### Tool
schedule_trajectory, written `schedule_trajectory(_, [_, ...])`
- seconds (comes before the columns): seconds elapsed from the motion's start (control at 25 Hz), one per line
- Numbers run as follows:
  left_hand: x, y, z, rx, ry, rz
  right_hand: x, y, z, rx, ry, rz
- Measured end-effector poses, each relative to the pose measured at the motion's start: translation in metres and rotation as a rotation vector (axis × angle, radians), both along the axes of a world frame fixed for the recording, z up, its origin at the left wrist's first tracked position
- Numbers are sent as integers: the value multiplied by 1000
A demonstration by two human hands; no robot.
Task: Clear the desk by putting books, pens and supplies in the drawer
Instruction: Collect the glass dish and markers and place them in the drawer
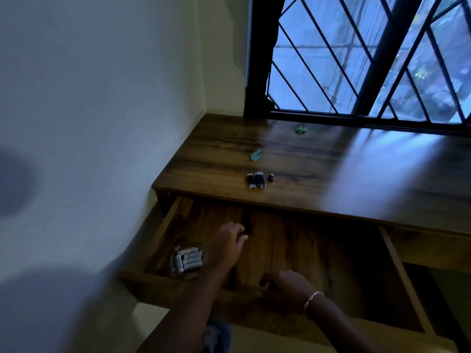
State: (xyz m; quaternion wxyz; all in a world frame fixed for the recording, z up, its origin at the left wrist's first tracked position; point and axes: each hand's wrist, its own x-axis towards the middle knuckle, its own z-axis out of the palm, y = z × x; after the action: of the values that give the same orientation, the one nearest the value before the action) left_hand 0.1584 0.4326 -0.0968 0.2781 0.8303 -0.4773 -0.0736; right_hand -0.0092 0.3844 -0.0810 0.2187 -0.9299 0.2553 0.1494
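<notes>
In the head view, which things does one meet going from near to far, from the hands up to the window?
Nearest, the right hand at the drawer front → left hand inside the drawer → small black items on the desk → nearer green piece → farther green piece → window.

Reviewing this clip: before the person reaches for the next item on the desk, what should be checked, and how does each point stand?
1. Drawer pulled open: ok.
2. Room left in the drawer: ok, bare wood shows right of the clear container.
3. Desk top cleared: not ok, three small black items and two green scraps lie on it.
4. Left hand empty: cannot tell, it is blurred with curled fingers inside the drawer.
5. Right hand free: not ok, its fingers curl over the drawer's front edge.
</notes>
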Motion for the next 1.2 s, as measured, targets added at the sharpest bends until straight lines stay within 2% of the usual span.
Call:
schedule_trajectory(0.12, [34, -31, 19, -56, -26, -56, 31, -37, 8, 18, -80, -131])
schedule_trajectory(0.32, [74, -75, 36, 33, -35, -191, 77, -113, 32, -173, -246, -227])
schedule_trajectory(0.56, [98, -123, 38, 131, 11, -249, 127, -183, 45, -234, -312, -143])
schedule_trajectory(0.8, [114, -159, 29, 247, 11, -297, 156, -221, 45, -178, -137, -1])
schedule_trajectory(0.96, [122, -169, 28, 201, -16, -324, 161, -229, 36, -133, -182, 2])
schedule_trajectory(1.2, [125, -150, 42, 147, -11, -387, 151, -212, 51, -181, -279, 0])
